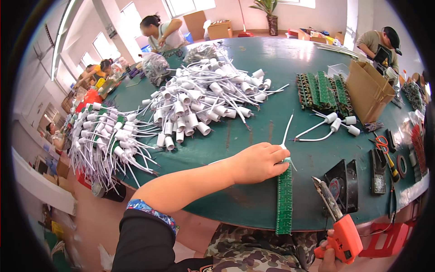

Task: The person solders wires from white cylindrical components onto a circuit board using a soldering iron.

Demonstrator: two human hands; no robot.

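Observation:
My left hand [260, 164] is closed at the far end of a long green circuit board strip [284, 204], which lies lengthwise toward me. A white cable [288, 129] rises from between its fingers and a thin wire end shows beside them; the fingers hide the rest of the piece. My right hand [330, 258], at the lower right, grips a red-orange soldering gun [348, 238]. Its metal tip points up and left, apart from the board. Several loose white lamp holders with cables [334, 124] lie beyond my left hand, to the right.
White lamp holders [192, 102] are heaped at the left and middle of the green table [244, 131]. Stacked circuit boards [322, 90] and a cardboard box [369, 90] stand at the back right. A black fan [342, 186], scissors [381, 144] and a screwdriver [392, 167] lie right. Other people work farther off.

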